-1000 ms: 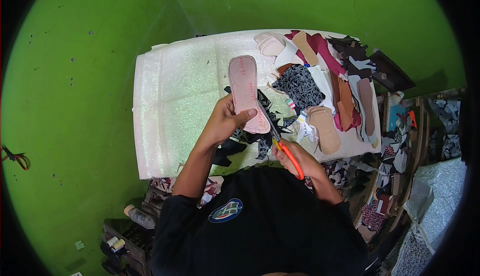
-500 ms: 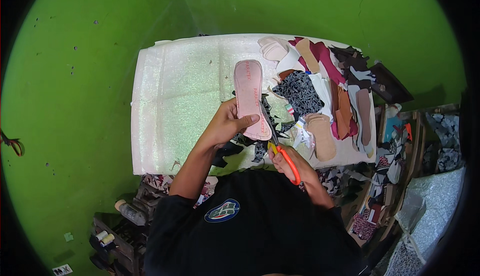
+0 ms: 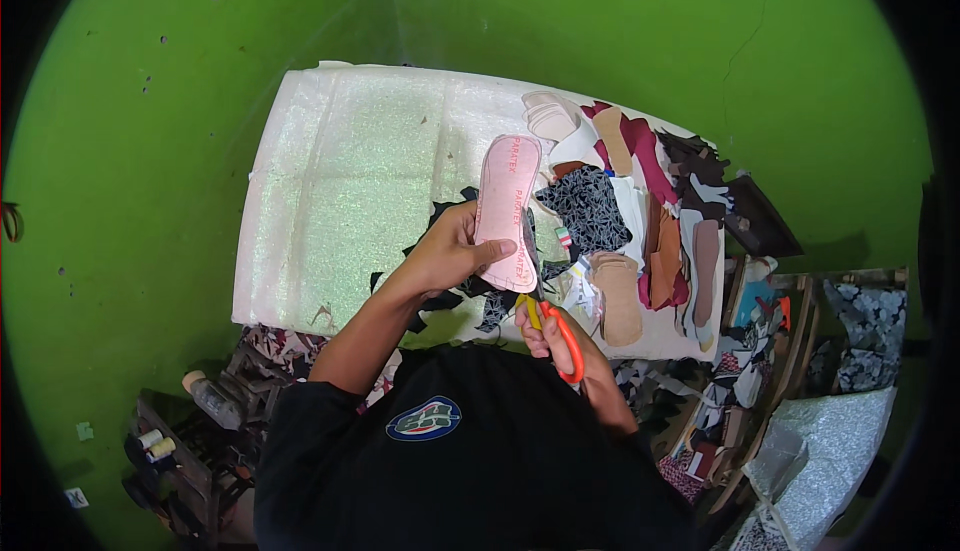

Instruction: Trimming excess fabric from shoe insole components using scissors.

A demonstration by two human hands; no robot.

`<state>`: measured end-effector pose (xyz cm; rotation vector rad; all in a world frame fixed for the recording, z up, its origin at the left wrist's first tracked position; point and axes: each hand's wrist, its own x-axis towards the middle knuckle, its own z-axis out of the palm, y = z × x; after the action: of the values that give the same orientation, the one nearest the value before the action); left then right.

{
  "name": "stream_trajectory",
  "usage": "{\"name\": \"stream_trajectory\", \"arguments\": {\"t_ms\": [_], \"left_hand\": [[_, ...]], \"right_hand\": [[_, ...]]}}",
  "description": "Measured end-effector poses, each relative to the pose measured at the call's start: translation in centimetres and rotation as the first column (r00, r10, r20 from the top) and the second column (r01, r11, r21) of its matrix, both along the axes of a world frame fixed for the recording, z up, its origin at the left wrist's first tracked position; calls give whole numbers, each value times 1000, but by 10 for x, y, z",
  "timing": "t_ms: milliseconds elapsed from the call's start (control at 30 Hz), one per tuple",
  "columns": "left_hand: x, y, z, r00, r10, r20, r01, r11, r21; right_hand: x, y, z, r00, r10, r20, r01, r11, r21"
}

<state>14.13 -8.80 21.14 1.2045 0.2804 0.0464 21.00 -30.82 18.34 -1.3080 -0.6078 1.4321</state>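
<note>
Pink sole-shaped sheet with red print [image 3: 509, 191]: I see it in the grip of the left hand [image 3: 448, 256]; its longer part extends from this grip away from the body, and a shorter part lies toward the right hand [image 3: 538, 338].
Left grip: the thumb presses on the upper face and the fingers go behind from the left side, so the sheet is pinched between them.
Right grip: the fingers are wrapped around the handles of the scissors with orange and yellow handles and dark blades [image 3: 566, 339].
Blades: they point from the right grip away from the body, along the lower right edge of the sheet, near the left thumb; how wide they are parted, I cannot tell.
Scraps: dark fabric scraps with a grey pattern [image 3: 494, 311] lie below the left grip, toward the body.
Right of both grips: I find a black fabric piece with a white line pattern [image 3: 594, 211], and, nearer to the right hand, tan sole-shaped pieces [image 3: 620, 301], overlapping.
Farther from the grips, beyond the patterned fabric: a stack of cream, rounded pieces [image 3: 549, 114].
Under all this: a table covered with a pale, glittering sheet [image 3: 350, 181].
</note>
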Motion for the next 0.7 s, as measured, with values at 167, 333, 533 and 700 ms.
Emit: {"name": "stream_trajectory", "arguments": {"t_ms": [167, 333, 533, 700], "left_hand": [[1, -4, 1, 999, 6, 44, -3, 998, -62], [-1, -5, 0, 999, -1, 53, 7, 995, -101], [-2, -9, -2, 996, -14, 85, 24, 993, -112], [-3, -11, 0, 997, 12, 79, 2, 986, -169]], "right_hand": [[-3, 4, 7, 999, -42, 14, 41, 998, 40], [1, -1, 3, 1000, 20, 18, -20, 999, -30], [-8, 7, 6, 994, -93, 51, 90, 995, 48], [-9, 4, -1, 993, -72, 94, 68, 997, 40]]}}
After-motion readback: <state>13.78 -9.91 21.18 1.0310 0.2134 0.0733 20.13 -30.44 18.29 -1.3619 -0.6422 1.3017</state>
